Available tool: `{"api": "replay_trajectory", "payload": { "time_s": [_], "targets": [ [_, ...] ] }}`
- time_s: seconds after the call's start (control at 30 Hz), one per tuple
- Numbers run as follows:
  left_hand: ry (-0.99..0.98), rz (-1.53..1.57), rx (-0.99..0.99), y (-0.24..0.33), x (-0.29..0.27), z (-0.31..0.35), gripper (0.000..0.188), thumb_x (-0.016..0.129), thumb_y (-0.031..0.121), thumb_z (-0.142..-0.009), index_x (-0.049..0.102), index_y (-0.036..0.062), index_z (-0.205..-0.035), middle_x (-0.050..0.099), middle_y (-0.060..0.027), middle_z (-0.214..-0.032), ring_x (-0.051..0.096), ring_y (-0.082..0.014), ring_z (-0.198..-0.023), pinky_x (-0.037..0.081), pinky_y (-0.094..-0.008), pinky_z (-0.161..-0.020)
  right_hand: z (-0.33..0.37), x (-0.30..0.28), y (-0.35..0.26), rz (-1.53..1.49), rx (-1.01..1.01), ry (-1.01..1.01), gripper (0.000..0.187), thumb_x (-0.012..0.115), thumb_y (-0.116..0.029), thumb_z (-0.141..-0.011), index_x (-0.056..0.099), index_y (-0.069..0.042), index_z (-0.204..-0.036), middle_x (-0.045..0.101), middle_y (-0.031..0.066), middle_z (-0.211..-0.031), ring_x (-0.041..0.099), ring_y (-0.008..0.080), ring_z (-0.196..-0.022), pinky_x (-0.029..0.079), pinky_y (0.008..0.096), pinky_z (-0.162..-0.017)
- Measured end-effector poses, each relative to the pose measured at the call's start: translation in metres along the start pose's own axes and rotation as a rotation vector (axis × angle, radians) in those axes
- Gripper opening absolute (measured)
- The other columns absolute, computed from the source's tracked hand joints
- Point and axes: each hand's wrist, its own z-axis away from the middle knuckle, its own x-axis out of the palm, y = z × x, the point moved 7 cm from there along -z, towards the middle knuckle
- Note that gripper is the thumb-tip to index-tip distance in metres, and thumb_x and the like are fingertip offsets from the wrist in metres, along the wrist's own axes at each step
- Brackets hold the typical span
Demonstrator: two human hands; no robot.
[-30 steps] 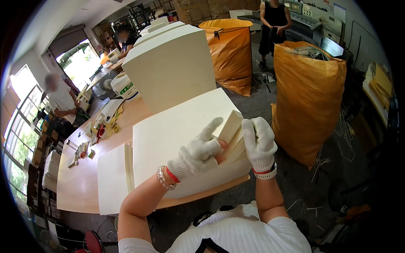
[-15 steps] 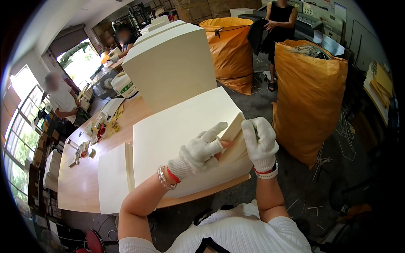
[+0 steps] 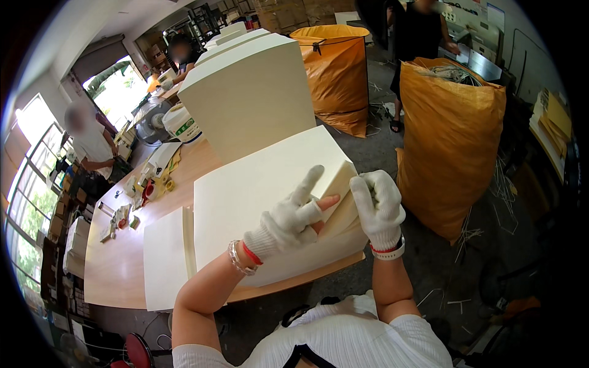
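A thick stack of large cream-white paper sheets (image 3: 257, 184) lies near the table's front edge, its right-hand corner lifted and fanned. My left hand (image 3: 291, 214), in a white knit glove with bare fingertips showing, rests on that side of the stack. Its index finger is stretched out over the top sheet, and the other fingers are spread along the raised edge. At the same corner my right hand (image 3: 377, 202), gloved too, has its fingers closed in a pinch on the sheets' edge. The exact number of sheets held is hidden.
Behind stands a taller paper stack (image 3: 248, 101). Further sheets (image 3: 164, 260) lie left on the table (image 3: 113, 264), with tape rolls and small tools (image 3: 150, 190) beyond. Orange sacks (image 3: 451, 153) stand right; scrap strips litter the floor. A person in black (image 3: 420, 37) is behind them.
My left index finger has swung a little upward and its bare fingertips shifted along the raised edge. My right hand has barely moved. The person in black has turned and moved an arm rightward.
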Motion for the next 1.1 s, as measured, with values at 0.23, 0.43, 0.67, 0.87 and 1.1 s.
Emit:
{"api": "replay_trajectory", "payload": {
  "time_s": [0.23, 0.43, 0.67, 0.87, 1.1],
  "targets": [
    [0.034, 0.11, 0.021, -0.008, 0.004, 0.001, 0.026, 0.079, -0.008, -0.072, 0.07, 0.0062, -0.091, 0.044, -0.0295, -0.154, 0.058, -0.0393, -0.132, 0.057, -0.0355, -0.08, 0.0, 0.001, 0.001, 0.037, 0.012, 0.017, 0.012, 0.07, -0.004, -0.093, 0.062, -0.001, -0.084, 0.056, 0.009, -0.072, 0.057, 0.0251, -0.063, 0.046, 0.037, -0.056],
    [0.03, 0.086, 0.066, -0.01, 0.006, 0.002, 0.027, 0.083, -0.007, -0.07, 0.066, 0.007, -0.084, 0.046, -0.0297, -0.152, 0.042, -0.0399, -0.147, 0.056, -0.0375, -0.085, 0.001, 0.0, 0.0, 0.028, 0.01, 0.023, 0.012, 0.069, -0.004, -0.094, 0.062, 0.0, -0.084, 0.056, 0.0089, -0.072, 0.057, 0.025, -0.063, 0.046, 0.0367, -0.057],
    [0.026, -0.12, 0.151, 0.007, 0.002, -0.004, 0.036, 0.073, -0.007, -0.072, 0.068, 0.0092, -0.104, 0.042, -0.0349, -0.151, 0.072, -0.0285, -0.086, 0.059, -0.0377, -0.076, 0.002, 0.0, 0.001, -0.005, 0.014, 0.006, 0.011, 0.07, -0.003, -0.093, 0.062, -0.001, -0.085, 0.057, 0.0091, -0.072, 0.056, 0.0238, -0.062, 0.045, 0.0361, -0.056],
    [-0.026, 0.047, 0.043, 0.001, 0.001, -0.003, 0.028, 0.081, -0.004, -0.072, 0.065, 0.0083, -0.091, 0.045, -0.0345, -0.15, 0.067, -0.0387, -0.111, 0.058, -0.0373, -0.08, 0.001, 0.0, 0.001, 0.001, 0.006, 0.045, 0.012, 0.07, -0.002, -0.093, 0.062, 0.0, -0.085, 0.056, 0.0085, -0.071, 0.056, 0.0222, -0.061, 0.044, 0.0355, -0.055],
    [0.024, 0.072, 0.013, -0.006, 0.002, 0.0, 0.028, 0.083, -0.004, -0.071, 0.062, 0.0085, -0.085, 0.047, -0.0318, -0.15, 0.065, -0.0418, -0.118, 0.058, -0.0369, -0.082, 0.002, 0.0, 0.001, -0.013, -0.048, 0.05, 0.012, 0.07, -0.002, -0.093, 0.062, 0.0, -0.085, 0.056, 0.0084, -0.071, 0.056, 0.0225, -0.06, 0.044, 0.0354, -0.054]
  ]
}}
